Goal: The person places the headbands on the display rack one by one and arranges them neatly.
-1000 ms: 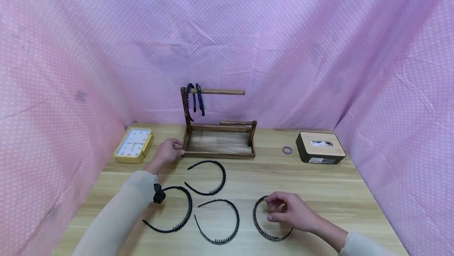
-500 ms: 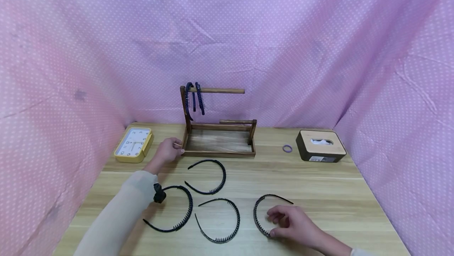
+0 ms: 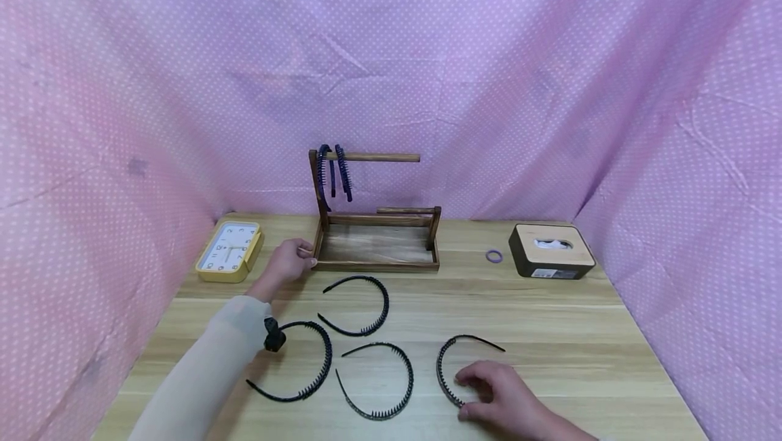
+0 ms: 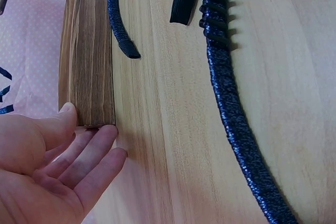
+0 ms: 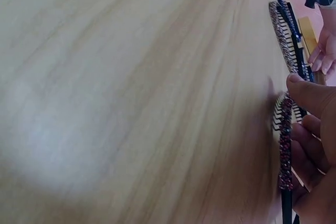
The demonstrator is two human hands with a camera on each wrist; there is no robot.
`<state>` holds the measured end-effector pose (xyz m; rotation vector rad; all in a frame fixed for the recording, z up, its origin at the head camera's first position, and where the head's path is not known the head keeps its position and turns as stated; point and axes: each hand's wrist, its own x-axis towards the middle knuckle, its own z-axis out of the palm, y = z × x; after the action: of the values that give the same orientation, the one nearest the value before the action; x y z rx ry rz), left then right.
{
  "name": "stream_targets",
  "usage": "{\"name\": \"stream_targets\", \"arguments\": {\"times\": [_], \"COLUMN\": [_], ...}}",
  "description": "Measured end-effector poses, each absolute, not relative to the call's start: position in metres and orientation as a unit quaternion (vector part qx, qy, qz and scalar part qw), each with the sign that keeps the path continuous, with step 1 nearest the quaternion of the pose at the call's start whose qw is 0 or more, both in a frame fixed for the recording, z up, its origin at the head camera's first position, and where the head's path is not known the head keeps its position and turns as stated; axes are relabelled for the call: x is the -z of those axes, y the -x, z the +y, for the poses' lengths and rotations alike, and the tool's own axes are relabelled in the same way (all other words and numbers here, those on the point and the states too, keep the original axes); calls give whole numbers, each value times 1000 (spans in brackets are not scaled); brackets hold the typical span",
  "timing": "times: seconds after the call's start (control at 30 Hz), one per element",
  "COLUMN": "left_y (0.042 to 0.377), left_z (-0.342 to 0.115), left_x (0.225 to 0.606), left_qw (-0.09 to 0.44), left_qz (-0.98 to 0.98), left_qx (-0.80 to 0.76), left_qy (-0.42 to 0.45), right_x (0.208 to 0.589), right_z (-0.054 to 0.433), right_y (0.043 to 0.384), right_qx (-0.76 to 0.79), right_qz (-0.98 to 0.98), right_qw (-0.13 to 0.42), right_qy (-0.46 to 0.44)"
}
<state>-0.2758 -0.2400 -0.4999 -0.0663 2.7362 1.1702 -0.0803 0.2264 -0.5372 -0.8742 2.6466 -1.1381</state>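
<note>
My left hand [image 3: 287,261] holds the left front corner of a brown wooden rack [image 3: 375,266]; the left wrist view shows thumb and fingers around the wood's end [image 4: 94,77]. On the table at front right lies a toothed headband [image 3: 441,366] with dark red glitter in the right wrist view [image 5: 285,150]. My right hand [image 3: 501,397] is at its lower part, thumb against the band and loosely bent fingers inside the curve. A gap shows between index finger and thumb. Two dark headbands [image 3: 342,173] hang from the rack's upper bar.
Three more headbands lie on the table [image 3: 580,339]: one nearest the rack [image 3: 386,302], one at left [image 3: 328,353], one at front centre [image 3: 409,383]. A yellow clock [image 3: 231,247] stands left. A purple ring [image 3: 494,256] and tissue box [image 3: 550,251] are right.
My right hand has moved from the headband's upper part to its lower part, toward the front edge. The headband's upper end is now uncovered. My left hand stays on the rack.
</note>
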Motion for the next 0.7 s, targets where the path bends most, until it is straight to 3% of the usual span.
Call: {"name": "stream_targets", "arguments": {"times": [0.5,0.7], "left_y": [277,278], "left_z": [-238,-240], "left_x": [502,505], "left_qw": [71,69], "left_qz": [916,917], "left_qx": [-395,-392], "left_qy": [23,19], "right_x": [537,537], "right_z": [220,218], "right_y": [84,87], "right_qx": [348,343], "right_qz": [881,879], "right_qw": [37,50], "right_qy": [318,328]}}
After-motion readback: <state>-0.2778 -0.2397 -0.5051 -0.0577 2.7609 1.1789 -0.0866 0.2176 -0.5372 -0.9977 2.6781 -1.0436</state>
